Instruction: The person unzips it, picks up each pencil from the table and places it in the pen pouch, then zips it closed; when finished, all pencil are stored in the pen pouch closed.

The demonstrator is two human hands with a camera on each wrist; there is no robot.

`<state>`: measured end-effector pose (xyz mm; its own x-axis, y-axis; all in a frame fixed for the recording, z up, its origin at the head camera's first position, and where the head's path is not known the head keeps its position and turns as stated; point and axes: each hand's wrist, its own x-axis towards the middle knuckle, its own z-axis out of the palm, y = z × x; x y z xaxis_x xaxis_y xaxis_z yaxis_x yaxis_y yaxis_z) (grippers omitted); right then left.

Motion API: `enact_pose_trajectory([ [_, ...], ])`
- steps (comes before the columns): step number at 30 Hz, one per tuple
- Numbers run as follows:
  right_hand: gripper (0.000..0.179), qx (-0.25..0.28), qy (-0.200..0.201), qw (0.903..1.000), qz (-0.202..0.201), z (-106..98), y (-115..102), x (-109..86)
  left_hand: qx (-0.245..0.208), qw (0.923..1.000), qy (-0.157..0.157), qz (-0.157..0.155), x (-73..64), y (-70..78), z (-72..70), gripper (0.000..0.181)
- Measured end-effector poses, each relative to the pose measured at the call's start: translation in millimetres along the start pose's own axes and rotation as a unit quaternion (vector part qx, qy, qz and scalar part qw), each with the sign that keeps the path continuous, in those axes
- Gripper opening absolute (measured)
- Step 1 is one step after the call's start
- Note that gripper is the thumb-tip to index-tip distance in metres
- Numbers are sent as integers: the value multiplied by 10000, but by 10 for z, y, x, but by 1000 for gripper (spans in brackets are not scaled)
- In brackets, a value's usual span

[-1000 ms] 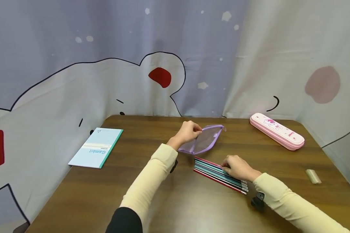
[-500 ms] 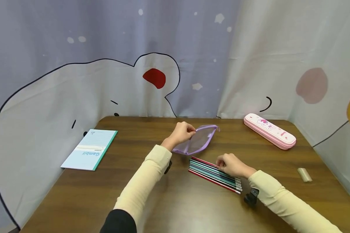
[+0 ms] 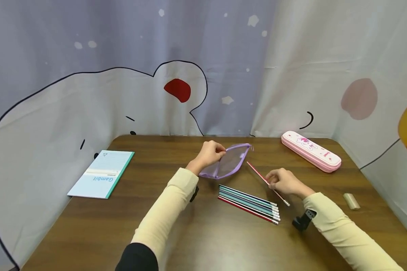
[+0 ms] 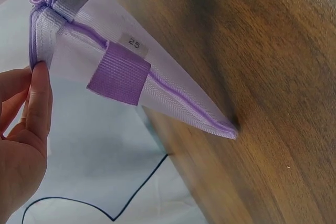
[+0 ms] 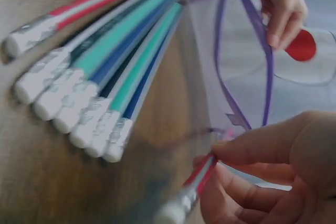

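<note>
My left hand (image 3: 209, 155) pinches the rim of a purple mesh zip pouch (image 3: 231, 162), whose mouth gapes open toward me. In the left wrist view the pouch (image 4: 118, 72) shows a purple fabric tab and a small "25" label. My right hand (image 3: 285, 181) pinches a red pencil (image 3: 257, 172) around its middle. Its tip points toward the pouch and its white eraser end toward me. In the right wrist view thumb and fingers close on that pencil (image 5: 200, 179). Below lies a row of several pencils (image 3: 249, 201), green, blue, black and red, eraser ends to the right.
A pink pencil case (image 3: 311, 151) lies at the back right of the wooden table (image 3: 176, 233). A small pale eraser (image 3: 351, 201) is near the right edge. On the left lies a white and teal notebook (image 3: 101, 174). A patterned curtain (image 3: 122, 101) hangs behind the table.
My right hand has lifted a red pencil from the far side of the row and moved it right and away. The left hand keeps holding the pouch rim. The view has shifted slightly right.
</note>
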<state>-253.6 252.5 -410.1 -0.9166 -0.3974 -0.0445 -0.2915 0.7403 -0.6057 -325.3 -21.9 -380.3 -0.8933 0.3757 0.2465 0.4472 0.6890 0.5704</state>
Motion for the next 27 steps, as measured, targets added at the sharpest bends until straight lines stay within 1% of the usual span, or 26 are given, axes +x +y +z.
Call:
enact_pose_trajectory([
  [3, 32, 667, 273, 9970, 289, -45, 7, 9, 26, 10000, 24, 1, 2, -6, 2, 16],
  [4, 35, 955, 374, 9941, 343, -53, 2, 14, 31, 10000, 28, -2, 1, -7, 4, 17],
  [6, 39, 1607, 590, 9843, 424, -52, -26, 30, 33, 10000, 46, -1, -4, -11, 7, 17],
  [8, 44, 2215, 802, 9705, 504, -34, -73, 53, 46, 10000, 86, 6, -8, -12, 9, 16],
  [10, 48, 2762, 1005, 9538, 621, -1, -131, 84, 53, 9999, 134, 10, -12, -12, 11, 16],
  [13, 51, 3376, 1309, 9284, 829, 78, -241, 142, 75, 9998, 210, 7, -18, -8, 14, 16],
  [15, 52, 3691, 1457, 9133, 923, 141, -319, 186, 65, 9997, 250, -5, -21, -1, 16, 16],
  [18, 51, 4097, 1574, 8925, 1038, 239, -438, 257, -13, 9996, 284, -51, -24, 13, 27, 16],
  [20, 51, 4328, 1589, 8808, 1079, 299, -508, 302, -54, 9995, 297, -65, -23, 22, 39, 15],
  [22, 50, 4515, 1588, 8711, 1105, 353, -573, 346, -112, 9994, 309, -83, -21, 34, 51, 16],
  [24, 50, 4600, 1550, 8674, 1097, 402, -622, 388, -133, 9993, 329, -87, -20, 43, 66, 15],
  [27, 49, 4621, 1490, 8669, 1133, 464, -670, 442, -123, 9992, 363, -100, -25, 50, 95, 15],
])
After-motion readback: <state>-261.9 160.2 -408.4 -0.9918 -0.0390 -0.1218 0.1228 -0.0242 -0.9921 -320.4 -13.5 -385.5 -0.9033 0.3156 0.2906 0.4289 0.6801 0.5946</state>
